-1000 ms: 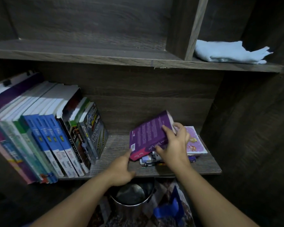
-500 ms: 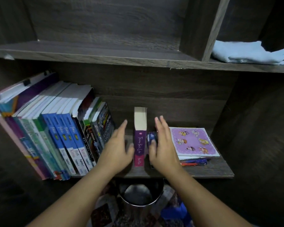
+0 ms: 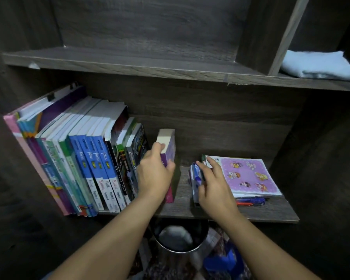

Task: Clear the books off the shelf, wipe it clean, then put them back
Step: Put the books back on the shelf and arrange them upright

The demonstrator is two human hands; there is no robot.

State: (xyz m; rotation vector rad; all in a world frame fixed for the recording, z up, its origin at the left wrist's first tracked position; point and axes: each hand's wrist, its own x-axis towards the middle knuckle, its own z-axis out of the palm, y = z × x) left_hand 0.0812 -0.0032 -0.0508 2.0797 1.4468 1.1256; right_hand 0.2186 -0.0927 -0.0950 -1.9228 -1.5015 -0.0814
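Well: left hand (image 3: 154, 176) fingers (image 3: 160, 147) curled round purple book (image 3: 170, 152), upright on shelf (image 3: 182, 201) beside leaning row (image 3: 93, 158). Right hand (image 3: 216, 184) fingers spread, seemingly just resting on small stack (image 3: 196, 172). Risk: early release, book topples; row slides into gap.

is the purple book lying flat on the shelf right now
No, the purple book stands upright on the lower shelf, with the left hand gripping its spine.

Matt wood shelf (image 3: 182, 190), glossy paper books (image 3: 93, 158), soft cloth (image 3: 319, 65), metal bin (image 3: 190, 250).
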